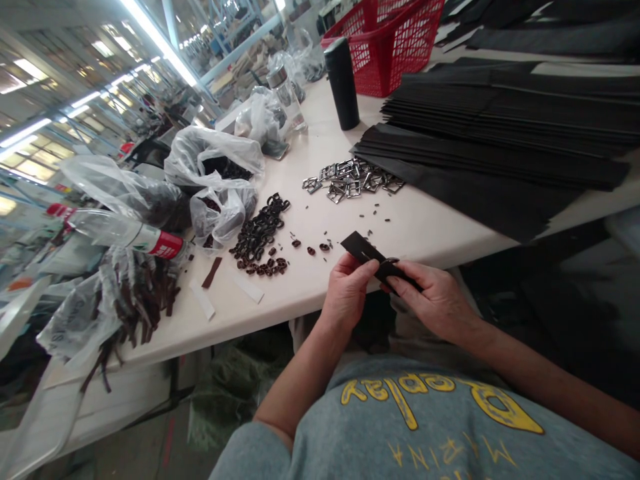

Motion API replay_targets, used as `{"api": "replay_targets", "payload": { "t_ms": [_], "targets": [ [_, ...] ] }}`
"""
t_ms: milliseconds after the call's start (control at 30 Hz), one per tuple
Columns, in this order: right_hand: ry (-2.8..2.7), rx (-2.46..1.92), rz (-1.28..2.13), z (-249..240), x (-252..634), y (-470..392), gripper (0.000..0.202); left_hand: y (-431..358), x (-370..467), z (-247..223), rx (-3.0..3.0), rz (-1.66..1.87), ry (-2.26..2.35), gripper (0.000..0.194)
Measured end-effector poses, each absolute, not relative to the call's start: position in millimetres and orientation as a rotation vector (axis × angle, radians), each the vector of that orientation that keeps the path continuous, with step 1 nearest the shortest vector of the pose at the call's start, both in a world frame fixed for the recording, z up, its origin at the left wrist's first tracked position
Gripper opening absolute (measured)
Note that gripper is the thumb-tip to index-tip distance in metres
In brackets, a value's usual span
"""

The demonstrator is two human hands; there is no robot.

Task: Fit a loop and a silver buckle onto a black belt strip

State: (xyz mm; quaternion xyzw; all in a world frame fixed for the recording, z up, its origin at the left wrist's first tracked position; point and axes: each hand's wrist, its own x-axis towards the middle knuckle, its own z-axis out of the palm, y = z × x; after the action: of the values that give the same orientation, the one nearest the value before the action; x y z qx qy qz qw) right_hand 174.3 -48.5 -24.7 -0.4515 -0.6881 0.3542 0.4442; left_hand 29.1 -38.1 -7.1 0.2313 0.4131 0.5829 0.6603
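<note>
Both hands meet at the front edge of the table around a black strap (357, 245). My left hand (350, 287) pinches the strap near its wide flat end, thumb on top. My right hand (433, 297) grips it further right, its thumb lying along the strap. A thin metal buckle (389, 261) shows on the strap between the hands; its far side is hidden by the fingers. Beyond lie a heap of metal buckles (350, 179), several small dark loops (311, 251) and a pile of black loops (263, 227).
Stacked black strips (500, 147) cover the table's right side. A black bottle (343, 83) and a red basket (383, 50) stand behind. Plastic bags (215, 160), a plastic bottle (125, 230) and a bundle of brown strips (140, 293) lie left. The table edge (300, 308) is close.
</note>
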Motion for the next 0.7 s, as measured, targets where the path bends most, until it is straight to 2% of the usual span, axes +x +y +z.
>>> {"api": "replay_targets", "payload": {
  "t_ms": [700],
  "targets": [
    [-1.622, -1.149, 0.876, -28.4, 172.2, -49.9, 0.014, -43.0, 27.9, -6.5, 0.485, 1.245, 0.926, 0.033]
  ]
}}
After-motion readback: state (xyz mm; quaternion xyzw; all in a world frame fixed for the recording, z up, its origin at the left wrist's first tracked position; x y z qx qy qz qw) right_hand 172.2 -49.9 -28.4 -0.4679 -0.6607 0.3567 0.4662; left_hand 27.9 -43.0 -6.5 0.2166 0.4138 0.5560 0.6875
